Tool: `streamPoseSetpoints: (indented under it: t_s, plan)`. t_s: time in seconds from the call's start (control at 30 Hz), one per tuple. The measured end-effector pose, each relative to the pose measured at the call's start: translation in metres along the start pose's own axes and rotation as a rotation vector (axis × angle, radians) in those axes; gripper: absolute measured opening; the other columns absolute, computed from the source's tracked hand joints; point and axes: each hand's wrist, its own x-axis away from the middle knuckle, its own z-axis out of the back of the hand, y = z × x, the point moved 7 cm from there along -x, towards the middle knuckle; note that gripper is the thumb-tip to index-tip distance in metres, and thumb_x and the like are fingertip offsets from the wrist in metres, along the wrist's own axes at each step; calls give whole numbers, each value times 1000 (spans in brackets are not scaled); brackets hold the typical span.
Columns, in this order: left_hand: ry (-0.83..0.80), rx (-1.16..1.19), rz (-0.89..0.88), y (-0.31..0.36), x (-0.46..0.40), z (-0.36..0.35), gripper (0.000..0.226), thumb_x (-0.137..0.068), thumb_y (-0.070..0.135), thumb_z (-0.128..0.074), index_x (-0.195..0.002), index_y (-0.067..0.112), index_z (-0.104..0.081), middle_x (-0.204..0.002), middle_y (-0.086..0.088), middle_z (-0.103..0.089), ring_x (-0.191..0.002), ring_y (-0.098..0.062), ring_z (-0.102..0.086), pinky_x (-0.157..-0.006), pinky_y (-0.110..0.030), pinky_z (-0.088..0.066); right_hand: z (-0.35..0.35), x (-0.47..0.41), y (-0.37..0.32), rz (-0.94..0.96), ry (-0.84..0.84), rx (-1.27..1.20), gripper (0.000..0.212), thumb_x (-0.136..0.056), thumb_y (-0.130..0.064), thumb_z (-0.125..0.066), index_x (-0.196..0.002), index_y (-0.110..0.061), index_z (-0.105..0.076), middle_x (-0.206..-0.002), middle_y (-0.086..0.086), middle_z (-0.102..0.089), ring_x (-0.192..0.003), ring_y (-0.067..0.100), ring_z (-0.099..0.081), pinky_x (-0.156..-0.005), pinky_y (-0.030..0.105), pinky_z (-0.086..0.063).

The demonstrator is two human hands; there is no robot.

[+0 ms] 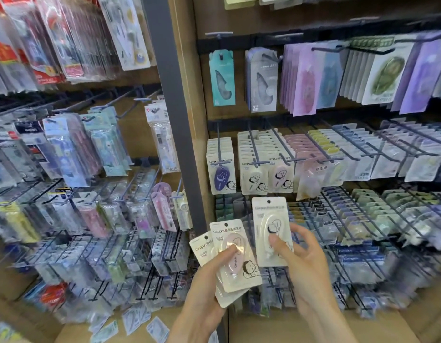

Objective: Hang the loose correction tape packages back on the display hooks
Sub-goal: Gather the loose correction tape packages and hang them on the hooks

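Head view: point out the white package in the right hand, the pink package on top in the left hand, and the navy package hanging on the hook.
white package (269,220): head view, upper card face.
pink package (235,262): head view, blister.
navy package (221,179): head view, navy blister.

We read "Campus" on the pink package (235,253), the white package (271,231), and the hanging purple package (221,173).

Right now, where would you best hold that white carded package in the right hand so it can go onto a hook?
Keep the right hand gripping the white carded package low, from its right edge, as now: its punched hole sits at the top and must stay clear.
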Motion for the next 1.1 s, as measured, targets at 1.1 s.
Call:
streamPoseSetpoints:
  t_s: [1.1]
  plan:
    - [-27, 37, -47, 8, 4, 6, 47, -74, 6, -83, -120, 2, -75, -111, -20, -78, -87, -34, -79, -62, -42, -65, -47, -74, -24, 156, 18, -7, 39, -88, -15, -81, -118, -28, -60, -104, -3, -79, -94, 10, -75, -76, 27, -56]
